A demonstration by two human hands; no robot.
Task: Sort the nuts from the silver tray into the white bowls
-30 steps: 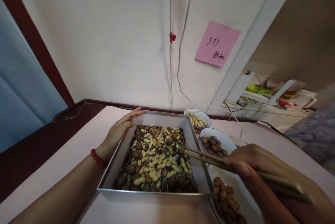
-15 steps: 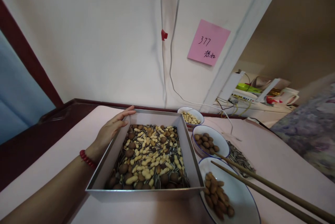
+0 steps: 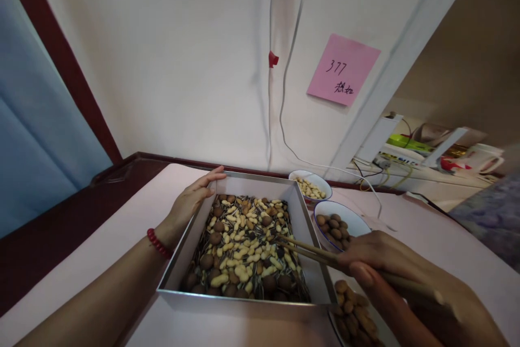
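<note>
A square metal box (image 3: 247, 303) holds a mix of peanuts, striped sunflower seeds, almond-like nuts and round brown nuts. My left hand (image 3: 190, 203), with a red bead bracelet on the wrist, grips the box's left rim near the back corner, fingers stretched along it. My right hand (image 3: 390, 266) is closed around a pair of wooden chopsticks (image 3: 312, 252). Their tips reach over the right wall, down among the nuts. Whether anything is pinched between the tips, I cannot tell. Under my right hand, a bowl of brown almond-like nuts (image 3: 351, 312) is partly hidden.
Right of the box stand a bowl of round brown nuts (image 3: 335, 230) and, farther back, a bowl of peanuts (image 3: 309, 187). A white cable (image 3: 325, 164) runs down the wall onto the table. A pink note (image 3: 343, 69) is stuck there. Cluttered shelf at right.
My right hand has come into view with the chopsticks, whose tips moved left from over the bowls into the box. My left hand stays on the rim. The whole view has shifted slightly.
</note>
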